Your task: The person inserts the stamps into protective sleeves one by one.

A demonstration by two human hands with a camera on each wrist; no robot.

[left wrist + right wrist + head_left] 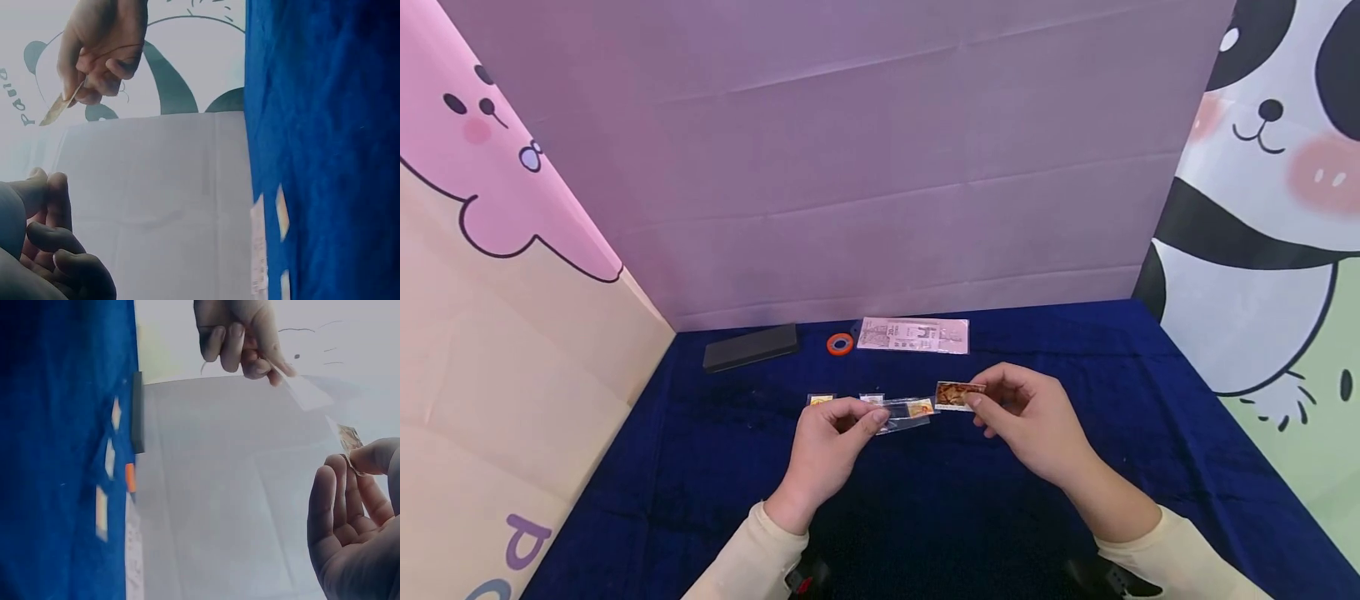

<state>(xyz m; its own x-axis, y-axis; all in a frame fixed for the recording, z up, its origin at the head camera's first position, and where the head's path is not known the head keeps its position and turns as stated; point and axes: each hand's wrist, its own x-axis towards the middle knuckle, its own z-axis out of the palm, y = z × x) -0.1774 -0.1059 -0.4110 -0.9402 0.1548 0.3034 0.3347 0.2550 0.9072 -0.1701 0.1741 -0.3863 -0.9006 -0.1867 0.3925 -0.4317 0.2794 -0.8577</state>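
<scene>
My left hand (831, 446) pinches a small clear plastic sleeve (309, 394) between thumb and forefinger. Opposite it, my right hand (1037, 425) pinches a brown postage stamp (953, 396) by its right edge. The stamp and the sleeve are held up above the table, the stamp's left edge close to the sleeve's right end. Below them on the cloth lie several small stamps in clear pockets: a yellow stamp (822, 399), a pale stamp (872, 399) and an orange stamp (920, 407), which the sleeve partly overlaps in the head view.
Along the back of the blue tablecloth (715, 467) are a dark grey flat box (751, 348), an orange roll of tape (840, 343) and a pink printed slip (913, 335) in shiny plastic. A lilac backdrop (880, 167) rises behind, with cartoon-printed sheets at both sides.
</scene>
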